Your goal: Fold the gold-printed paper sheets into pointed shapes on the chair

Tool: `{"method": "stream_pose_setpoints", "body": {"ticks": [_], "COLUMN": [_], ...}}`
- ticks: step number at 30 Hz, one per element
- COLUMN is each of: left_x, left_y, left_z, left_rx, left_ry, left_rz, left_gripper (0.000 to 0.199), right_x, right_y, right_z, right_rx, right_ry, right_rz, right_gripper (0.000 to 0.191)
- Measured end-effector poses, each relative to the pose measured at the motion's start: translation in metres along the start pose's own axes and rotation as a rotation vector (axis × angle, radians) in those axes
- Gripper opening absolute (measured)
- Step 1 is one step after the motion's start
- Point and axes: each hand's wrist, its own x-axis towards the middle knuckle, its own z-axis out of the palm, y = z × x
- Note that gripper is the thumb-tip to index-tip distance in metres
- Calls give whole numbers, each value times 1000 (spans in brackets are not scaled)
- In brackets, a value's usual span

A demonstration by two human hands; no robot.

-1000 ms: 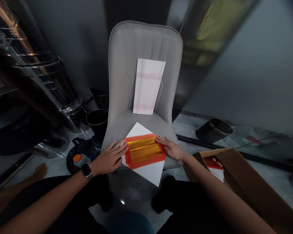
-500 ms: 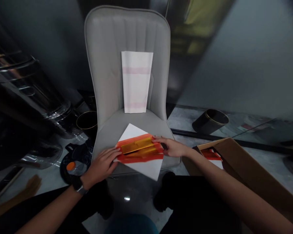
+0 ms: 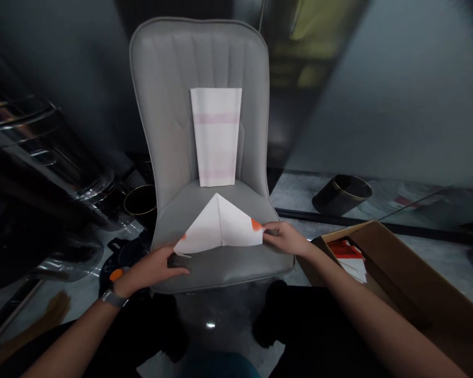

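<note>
On the grey chair seat, a sheet of joss paper shows its white back, folded to a peak with a crease down the middle. Orange patches show at its two sides. My right hand pinches the right end of the sheet between thumb and fingers. At the left corner is my left hand, its thumb stretched away from the fingers, whose tips are partly hidden by the paper. A folded white paper piece with pink bands leans upright against the chair back.
The grey chair stands before me. To the right, an open cardboard box holds more red and white sheets. A dark bin is behind it, another dark bin left of the chair. A dark bag lies on the floor.
The sheet lay with its gold and red-orange face up under both hands; now it shows its white back and is folded to a peak. My left hand's thumb has spread away.
</note>
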Motion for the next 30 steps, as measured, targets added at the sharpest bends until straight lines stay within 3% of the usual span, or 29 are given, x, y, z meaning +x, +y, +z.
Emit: {"method": "stream_pose_setpoints", "body": {"ticks": [3, 7, 10, 15, 18, 23, 30], "left_x": [-2, 3, 11, 28, 38, 54, 65], "left_y": [5, 19, 29, 31, 24, 1, -33], "left_z": [-2, -17, -34, -45, -46, -48, -33], "left_rx": [-63, -184, -356, -520, -620, -695, -420], "left_ry": [21, 191, 209, 168, 95, 90, 137], "left_rz": [-21, -105, -139, -226, -260, -348, -361], "left_gripper": [36, 42, 49, 55, 51, 47, 33], "right_x": [1, 6, 11, 14, 19, 39, 58], "right_y": [3, -5, -19, -31, -29, -13, 24], "right_z": [-2, -4, -2, 5, 4, 7, 30], "right_rx": [62, 256, 479, 772, 869, 755, 510], "right_ry": [99, 219, 289, 106, 96, 127, 134], "right_rz": [47, 105, 185, 281, 296, 440, 522], "right_gripper": [26, 33, 40, 45, 36, 24, 20]}}
